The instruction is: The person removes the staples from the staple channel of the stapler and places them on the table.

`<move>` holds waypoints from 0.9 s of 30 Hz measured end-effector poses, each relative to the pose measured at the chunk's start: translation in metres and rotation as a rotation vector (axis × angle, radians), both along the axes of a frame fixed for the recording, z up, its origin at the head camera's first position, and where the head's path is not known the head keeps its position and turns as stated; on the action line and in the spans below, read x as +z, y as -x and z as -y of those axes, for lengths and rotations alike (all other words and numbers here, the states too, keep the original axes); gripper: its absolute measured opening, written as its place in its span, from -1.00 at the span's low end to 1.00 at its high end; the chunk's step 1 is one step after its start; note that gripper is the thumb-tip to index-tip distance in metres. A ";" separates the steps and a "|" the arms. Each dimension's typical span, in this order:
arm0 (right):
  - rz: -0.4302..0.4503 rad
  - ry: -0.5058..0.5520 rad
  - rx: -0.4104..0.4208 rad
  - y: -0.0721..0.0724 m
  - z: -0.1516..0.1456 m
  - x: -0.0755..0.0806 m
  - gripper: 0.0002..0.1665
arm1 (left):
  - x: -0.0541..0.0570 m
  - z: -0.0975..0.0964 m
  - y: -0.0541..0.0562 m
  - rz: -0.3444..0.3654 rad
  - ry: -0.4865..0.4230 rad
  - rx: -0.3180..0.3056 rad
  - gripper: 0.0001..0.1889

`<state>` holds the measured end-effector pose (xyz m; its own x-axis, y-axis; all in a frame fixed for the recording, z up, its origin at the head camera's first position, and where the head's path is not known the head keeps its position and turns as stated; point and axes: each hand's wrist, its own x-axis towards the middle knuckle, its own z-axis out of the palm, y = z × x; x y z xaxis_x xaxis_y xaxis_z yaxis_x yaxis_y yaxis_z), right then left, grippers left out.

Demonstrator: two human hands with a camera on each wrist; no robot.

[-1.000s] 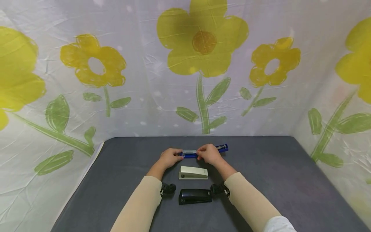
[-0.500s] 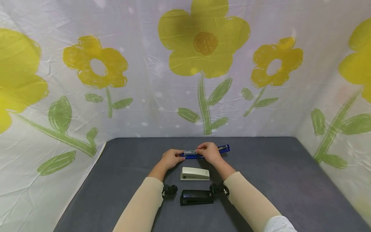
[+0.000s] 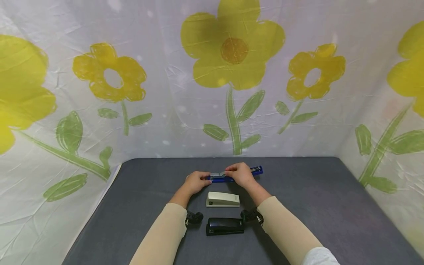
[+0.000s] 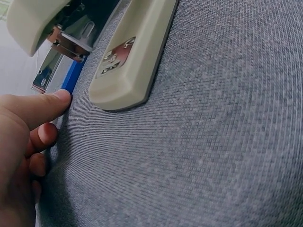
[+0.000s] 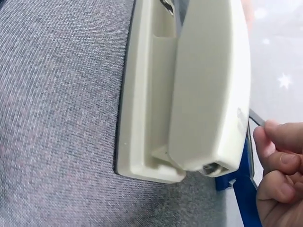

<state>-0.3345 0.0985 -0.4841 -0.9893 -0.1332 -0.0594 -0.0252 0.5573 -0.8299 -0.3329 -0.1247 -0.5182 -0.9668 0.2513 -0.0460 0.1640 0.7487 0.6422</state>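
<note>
A blue stapler lies at the back of the table, its top swung open to the right and its metal staple channel exposed. My left hand grips the left end of its base; in the left wrist view the thumb lies on the blue end. Above the channel, my right hand pinches a thin grey strip between thumb and forefinger. That strip looks like a row of staples, though it is too small to be sure. The right hand's other fingers are curled near the stapler's hinge.
A cream stapler lies just in front of the blue one, between my forearms. Nearer still is a black stapler. The grey table meets a flowered cloth behind its back edge.
My right hand has moved slightly up off the stapler's base, and the grey strip now shows slanting over the channel. The left hand stays on the base's end.
</note>
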 end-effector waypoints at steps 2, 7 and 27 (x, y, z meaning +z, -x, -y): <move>0.003 0.005 -0.006 0.000 -0.002 0.000 -0.74 | 0.000 0.000 -0.001 0.002 -0.005 -0.001 -0.54; 0.000 0.038 -0.017 0.002 -0.007 0.005 -0.75 | -0.002 0.000 0.000 0.000 -0.006 -0.003 -0.54; 0.001 0.154 -0.108 -0.004 -0.053 0.039 -0.68 | 0.001 0.000 -0.002 0.019 -0.030 -0.005 -0.53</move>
<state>-0.3302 0.1519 -0.4455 -0.9983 -0.0335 -0.0475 0.0289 0.4227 -0.9058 -0.3312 -0.1243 -0.5170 -0.9645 0.2580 -0.0567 0.1556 0.7286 0.6671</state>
